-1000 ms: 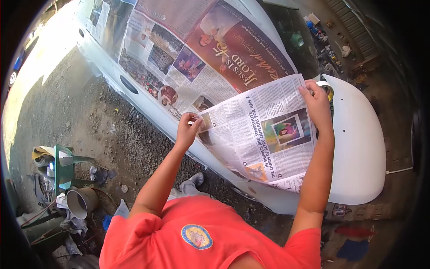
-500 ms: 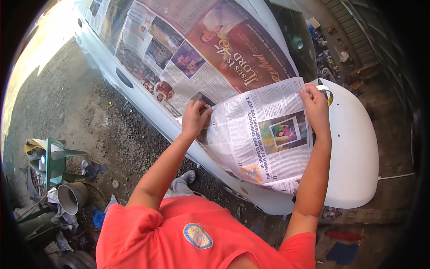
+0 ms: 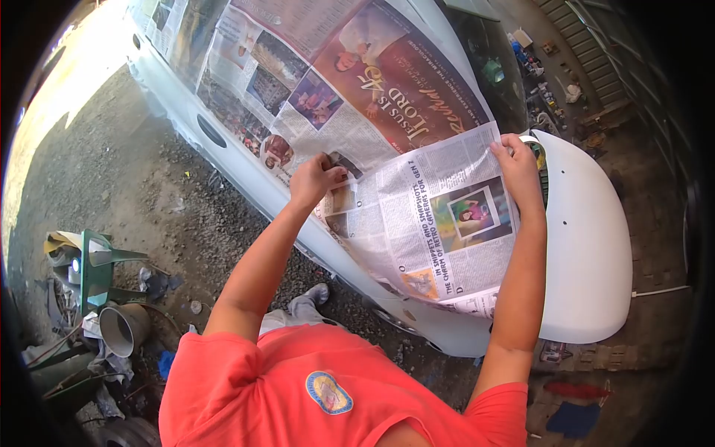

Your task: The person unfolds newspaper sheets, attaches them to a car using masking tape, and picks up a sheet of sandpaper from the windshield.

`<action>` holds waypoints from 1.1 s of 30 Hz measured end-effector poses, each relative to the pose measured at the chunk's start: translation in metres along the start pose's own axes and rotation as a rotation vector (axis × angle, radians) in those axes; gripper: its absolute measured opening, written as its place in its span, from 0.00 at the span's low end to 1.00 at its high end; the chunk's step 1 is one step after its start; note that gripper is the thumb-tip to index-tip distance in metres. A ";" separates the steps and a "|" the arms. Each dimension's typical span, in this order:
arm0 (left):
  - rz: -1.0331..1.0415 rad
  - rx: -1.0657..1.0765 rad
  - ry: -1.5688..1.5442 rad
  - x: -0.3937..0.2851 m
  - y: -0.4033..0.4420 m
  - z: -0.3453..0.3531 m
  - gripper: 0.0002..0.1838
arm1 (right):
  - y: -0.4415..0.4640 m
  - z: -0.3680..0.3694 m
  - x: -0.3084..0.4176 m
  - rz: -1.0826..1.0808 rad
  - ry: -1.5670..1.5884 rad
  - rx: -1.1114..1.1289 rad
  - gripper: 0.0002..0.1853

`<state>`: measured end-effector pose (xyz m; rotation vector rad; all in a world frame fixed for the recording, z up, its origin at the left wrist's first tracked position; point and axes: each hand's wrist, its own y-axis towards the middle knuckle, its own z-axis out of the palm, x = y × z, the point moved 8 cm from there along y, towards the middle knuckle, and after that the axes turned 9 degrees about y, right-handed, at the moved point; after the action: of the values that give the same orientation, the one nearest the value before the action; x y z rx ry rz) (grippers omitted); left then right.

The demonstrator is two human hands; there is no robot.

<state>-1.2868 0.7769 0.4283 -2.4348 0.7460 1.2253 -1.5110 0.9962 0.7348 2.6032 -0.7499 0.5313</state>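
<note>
A loose newspaper sheet (image 3: 402, 212) with a framed colour photo is stretched between my two hands over the rear end of a white car body (image 3: 439, 324). My left hand (image 3: 314, 180) is closed at the sheet's upper left corner, its fingertips partly hidden. With thumb and fingers, my right hand (image 3: 519, 167) pinches the upper right corner. A pale ring that looks like a tape roll (image 3: 530, 140) shows behind the right hand; how it is held is hidden. Beyond the sheet, more newspaper (image 3: 328, 97) covers the car's glass.
A white panel (image 3: 585, 246) extends to the right. On the gravel ground at left are a green stand (image 3: 95, 264), a grey bucket (image 3: 123, 329) and scraps. Tools and bottles (image 3: 540, 86) lie along the far right side. A dark blue cloth (image 3: 573, 421) is at lower right.
My left hand has shifted slightly left and up, its fingers more curled. My right hand has moved slightly left with the sheet's corner. Less of the pale ring shows.
</note>
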 end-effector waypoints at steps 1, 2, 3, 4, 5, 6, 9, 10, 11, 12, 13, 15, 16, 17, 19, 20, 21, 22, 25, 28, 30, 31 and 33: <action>-0.002 -0.022 -0.063 0.015 0.007 0.010 0.23 | -0.004 -0.006 0.007 -0.017 -0.063 -0.086 0.14; -0.003 -0.044 -0.125 0.019 0.008 0.007 0.23 | -0.010 -0.013 0.020 -0.032 -0.125 -0.171 0.15; -0.016 -0.078 -0.105 0.025 0.007 0.003 0.23 | -0.017 -0.021 0.036 -0.047 -0.186 -0.257 0.16; -0.030 -0.111 -0.084 0.023 0.000 -0.009 0.22 | -0.026 -0.029 0.051 0.042 -0.265 -0.279 0.19; -0.044 -0.141 -0.061 0.024 -0.010 -0.018 0.22 | -0.042 -0.038 0.076 -0.085 -0.288 -0.360 0.20; -0.030 -0.118 -0.107 0.026 -0.022 -0.021 0.21 | -0.062 -0.044 0.090 -0.110 -0.161 -0.419 0.21; -0.002 0.033 -0.267 0.024 -0.091 -0.021 0.16 | -0.143 -0.013 0.116 -0.061 0.425 -0.381 0.18; 0.045 0.132 -0.325 0.024 -0.121 -0.014 0.15 | -0.173 0.015 0.121 -0.046 0.429 -0.259 0.18; 0.031 0.258 -0.368 0.017 -0.154 -0.015 0.13 | -0.196 0.047 0.134 -0.054 0.399 -0.110 0.20; 0.089 0.336 -0.469 0.020 -0.182 -0.007 0.13 | -0.219 0.085 0.131 -0.004 0.412 0.080 0.22; 0.108 0.387 -0.520 0.008 -0.206 -0.020 0.13 | -0.226 0.111 0.155 -0.174 0.330 0.160 0.25; 0.108 0.496 -0.600 -0.006 -0.231 -0.036 0.08 | -0.258 0.168 0.137 0.007 0.551 0.290 0.33; 0.149 0.517 -0.602 -0.015 -0.235 -0.048 0.08 | -0.269 0.181 0.131 0.047 0.581 0.244 0.33; 0.191 0.543 -0.602 -0.024 -0.237 -0.059 0.09 | -0.278 0.189 0.126 0.090 0.610 0.192 0.33; 0.211 0.596 -0.669 -0.025 -0.241 -0.062 0.09 | -0.292 0.198 0.123 0.101 0.583 0.100 0.29; 0.205 0.634 -0.672 -0.032 -0.242 -0.069 0.09 | -0.295 0.199 0.122 0.108 0.566 0.050 0.26; 0.199 0.677 -0.674 -0.039 -0.243 -0.076 0.09 | -0.296 0.198 0.128 0.056 0.558 0.037 0.24; 0.209 0.689 -0.681 -0.037 -0.243 -0.075 0.10 | -0.297 0.195 0.135 0.002 0.548 0.024 0.21; 0.232 0.635 -0.548 -0.038 -0.243 -0.084 0.10 | -0.304 0.196 0.142 0.004 0.576 -0.045 0.13; 0.401 0.540 -0.345 -0.039 -0.243 -0.090 0.09 | -0.311 0.197 0.144 0.014 0.588 -0.077 0.13; 0.512 0.515 -0.314 -0.044 -0.249 -0.093 0.08 | -0.313 0.194 0.149 0.024 0.579 -0.109 0.13; 0.571 0.502 -0.298 -0.049 -0.252 -0.095 0.08 | -0.316 0.197 0.149 0.070 0.585 -0.094 0.14; 0.542 0.489 -0.251 -0.049 -0.255 -0.096 0.08 | -0.319 0.200 0.148 0.153 0.593 -0.080 0.14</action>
<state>-1.1018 0.9528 0.5352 -1.6986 1.4823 1.2964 -1.1643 1.0937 0.5507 2.1431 -0.7402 1.2169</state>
